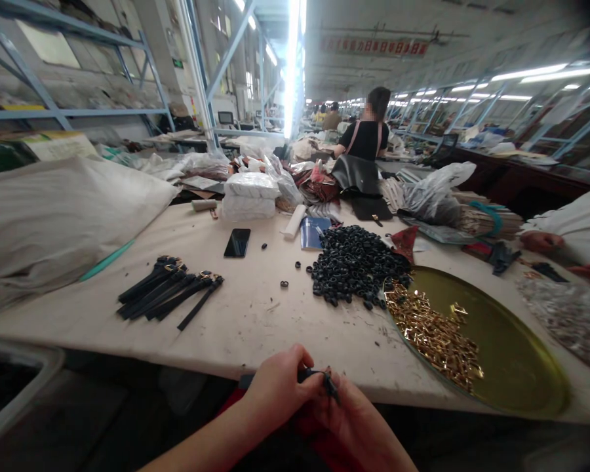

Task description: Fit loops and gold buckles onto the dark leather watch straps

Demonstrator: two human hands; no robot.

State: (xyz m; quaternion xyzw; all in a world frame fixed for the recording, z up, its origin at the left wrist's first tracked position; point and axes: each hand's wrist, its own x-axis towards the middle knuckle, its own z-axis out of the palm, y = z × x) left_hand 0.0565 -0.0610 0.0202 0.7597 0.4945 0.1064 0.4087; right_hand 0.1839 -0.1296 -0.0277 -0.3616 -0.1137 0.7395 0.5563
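At the table's front edge, my left hand [282,380] is closed around a dark strap [246,380], whose end sticks out past the wrist side. My right hand [347,410] pinches the strap's other end, close to the left fingertips; any small part between the fingers is too hidden to make out. Beyond them lies a heap of small black loops [356,262], with a few loose ones to its left. Gold buckles [435,337] fill the left side of a round brass-coloured tray [516,354]. Several black straps with gold buckles [170,288] lie in a row on the left.
A phone [237,242] and a blue booklet [314,233] lie mid-table. Behind are plastic-wrapped packs [250,195] and a black leather piece [358,180]. A white cloth-covered pile [63,216] stands left. Another person's hand [543,241] is at right; a person [368,131] is farther back.
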